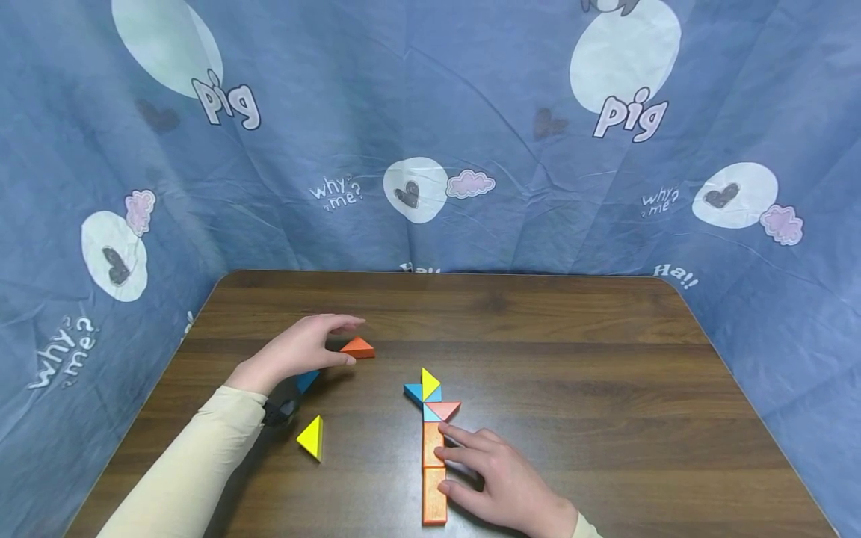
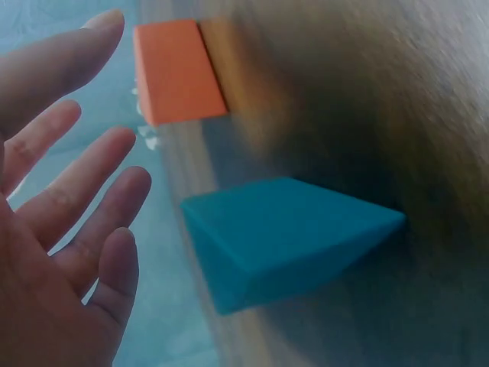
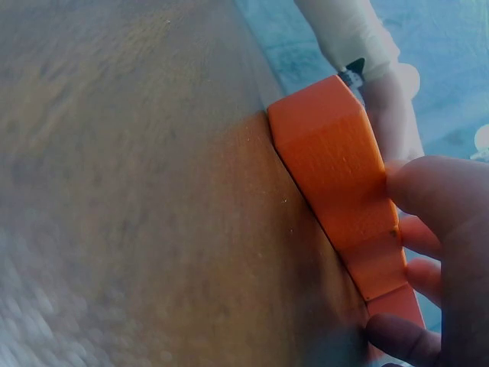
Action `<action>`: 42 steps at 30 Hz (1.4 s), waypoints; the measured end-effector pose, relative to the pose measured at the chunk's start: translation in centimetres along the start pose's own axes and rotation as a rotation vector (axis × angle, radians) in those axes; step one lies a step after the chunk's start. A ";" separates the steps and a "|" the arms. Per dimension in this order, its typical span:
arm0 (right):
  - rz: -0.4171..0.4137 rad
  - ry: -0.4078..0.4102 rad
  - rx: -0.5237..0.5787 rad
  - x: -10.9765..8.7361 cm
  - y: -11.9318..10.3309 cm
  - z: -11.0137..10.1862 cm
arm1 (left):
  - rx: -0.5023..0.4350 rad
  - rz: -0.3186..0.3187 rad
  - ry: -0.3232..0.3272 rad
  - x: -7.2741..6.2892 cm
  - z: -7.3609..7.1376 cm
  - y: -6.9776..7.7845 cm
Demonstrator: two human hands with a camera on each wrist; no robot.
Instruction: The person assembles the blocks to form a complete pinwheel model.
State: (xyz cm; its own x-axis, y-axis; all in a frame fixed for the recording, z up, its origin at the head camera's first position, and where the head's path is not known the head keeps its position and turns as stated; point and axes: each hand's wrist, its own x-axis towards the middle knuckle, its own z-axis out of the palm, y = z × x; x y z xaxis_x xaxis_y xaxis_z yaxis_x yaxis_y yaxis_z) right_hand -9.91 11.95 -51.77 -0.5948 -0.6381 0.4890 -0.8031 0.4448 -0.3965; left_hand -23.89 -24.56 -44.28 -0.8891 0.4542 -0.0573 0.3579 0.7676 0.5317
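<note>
My left hand (image 1: 303,350) reaches over the table's left side, thumb and fingers apart, around the near side of a red-orange triangular block (image 1: 359,349). A blue triangular block (image 2: 290,229) lies below that hand, mostly covered by it in the head view. My right hand (image 1: 501,478) rests its fingertips against the right side of two orange rectangular blocks (image 1: 434,497), laid end to end. Beyond them sit a small blue triangle (image 1: 430,414), a pinkish-red triangle (image 1: 444,409), more blue (image 1: 412,391) and a yellow triangle (image 1: 429,382), all touching in a column.
A loose yellow triangular block (image 1: 312,438) lies near my left forearm. The brown wooden table (image 1: 605,373) stretches to the right of the column. A blue printed cloth (image 1: 471,112) hangs behind and along both sides.
</note>
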 end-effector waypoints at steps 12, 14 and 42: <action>0.032 -0.033 0.005 0.0 0.1 0.0 | 0.002 -0.020 -0.003 -0.4 0.3 -1.6; 0.046 -0.048 0.008 0.0 0.0 0.0 | -0.003 -0.015 -0.009 -0.4 0.3 -1.8; 0.055 -0.072 0.015 0.1 0.0 -0.2 | -0.225 -0.017 -0.186 1.0 -0.4 -4.1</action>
State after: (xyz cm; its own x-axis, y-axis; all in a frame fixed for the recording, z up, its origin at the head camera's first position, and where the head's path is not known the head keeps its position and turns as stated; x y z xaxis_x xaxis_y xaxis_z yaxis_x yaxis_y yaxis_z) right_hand -9.97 11.97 -51.60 -0.6333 -0.6568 0.4094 -0.7685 0.4713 -0.4327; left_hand -26.40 -27.44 -46.22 -0.8195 0.5329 -0.2106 0.2527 0.6660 0.7019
